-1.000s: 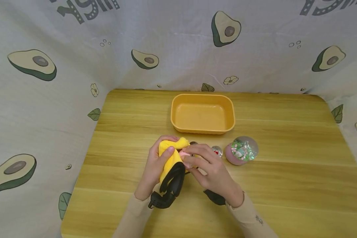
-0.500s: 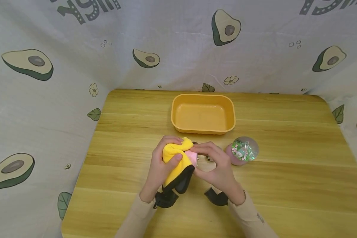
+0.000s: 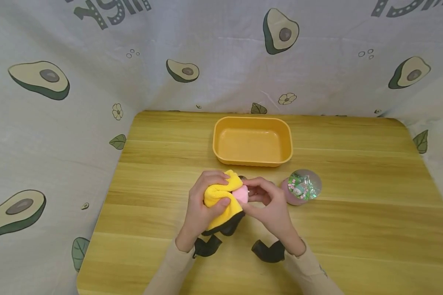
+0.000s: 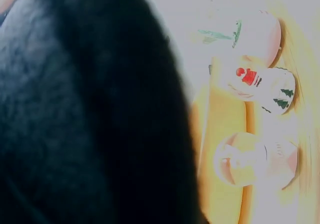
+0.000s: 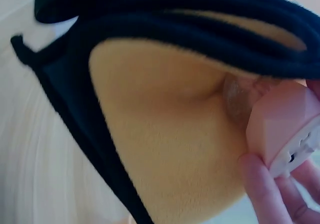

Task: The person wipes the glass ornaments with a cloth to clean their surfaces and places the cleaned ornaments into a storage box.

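Note:
My left hand (image 3: 204, 198) grips a yellow cloth (image 3: 221, 196) with a black border, bunched around a small snow globe. The globe's faceted pink base (image 3: 240, 194) sticks out of the cloth to the right. My right hand (image 3: 271, 205) pinches that base between thumb and fingers. In the right wrist view the clear dome (image 5: 237, 98) lies against the yellow side of the cloth, partly covered, and the underside of the pink base (image 5: 280, 124) faces my right fingers. Dark cloth (image 4: 95, 108) fills much of the left wrist view.
A larger snow globe (image 3: 304, 184) with a pink base lies tipped right of my right hand. Beyond the hands stands an orange tub (image 3: 252, 162). The left wrist view shows a Santa globe (image 4: 280, 91) and a clear-domed globe (image 4: 237, 159); my hands mostly hide these in the head view.
Both hands have shifted slightly right with the cloth and globe. My right fingers have drawn back from over the pink base to its outer end, and the base shows more.

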### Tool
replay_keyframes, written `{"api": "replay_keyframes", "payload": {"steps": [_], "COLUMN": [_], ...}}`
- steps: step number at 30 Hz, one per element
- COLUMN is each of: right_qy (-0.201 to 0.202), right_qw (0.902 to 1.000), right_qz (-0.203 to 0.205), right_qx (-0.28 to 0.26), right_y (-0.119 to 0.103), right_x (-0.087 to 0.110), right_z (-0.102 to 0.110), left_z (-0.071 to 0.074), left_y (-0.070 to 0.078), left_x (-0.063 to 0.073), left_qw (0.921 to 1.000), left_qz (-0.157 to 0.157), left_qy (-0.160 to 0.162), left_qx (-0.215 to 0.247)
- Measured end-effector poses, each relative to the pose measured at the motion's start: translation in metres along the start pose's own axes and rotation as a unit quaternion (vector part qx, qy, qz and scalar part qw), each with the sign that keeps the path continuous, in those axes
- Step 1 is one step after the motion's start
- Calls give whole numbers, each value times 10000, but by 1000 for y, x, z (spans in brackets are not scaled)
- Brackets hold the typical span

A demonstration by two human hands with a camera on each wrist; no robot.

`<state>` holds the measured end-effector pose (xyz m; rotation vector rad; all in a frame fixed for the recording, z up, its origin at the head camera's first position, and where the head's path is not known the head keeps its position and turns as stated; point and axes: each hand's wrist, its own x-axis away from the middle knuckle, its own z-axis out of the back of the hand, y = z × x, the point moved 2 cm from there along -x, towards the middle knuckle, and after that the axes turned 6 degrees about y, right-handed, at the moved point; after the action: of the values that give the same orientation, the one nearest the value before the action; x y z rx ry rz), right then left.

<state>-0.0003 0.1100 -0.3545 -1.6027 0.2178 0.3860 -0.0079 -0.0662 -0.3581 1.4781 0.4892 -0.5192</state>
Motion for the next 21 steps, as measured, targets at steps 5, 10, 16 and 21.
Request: {"api": "replay_keyframes", "payload": {"steps": [5, 10, 16, 21], "right_qy": [103, 131, 8, -116], "right_qw": [9968, 9857, 9762, 9745], "right_qz": [-784, -1635, -2109, -2165], "right_qx": [-94, -396, -503, -582], "right_y": [0, 3, 7, 6], "right_x": [0, -2, -4, -5], "right_z": [1, 2, 5, 6], "left_z": [-1, -2, -4, -4], "left_y": [0, -1, -3, -5], "left_x": [0, -1, -1, -1], "left_qw": [9999, 9995, 9989, 9989], "left_qz": [-105, -243, -441, -437], "left_qy": [-73, -125, -145, -106], "left_qx": [-54, -137, -94, -91]}}
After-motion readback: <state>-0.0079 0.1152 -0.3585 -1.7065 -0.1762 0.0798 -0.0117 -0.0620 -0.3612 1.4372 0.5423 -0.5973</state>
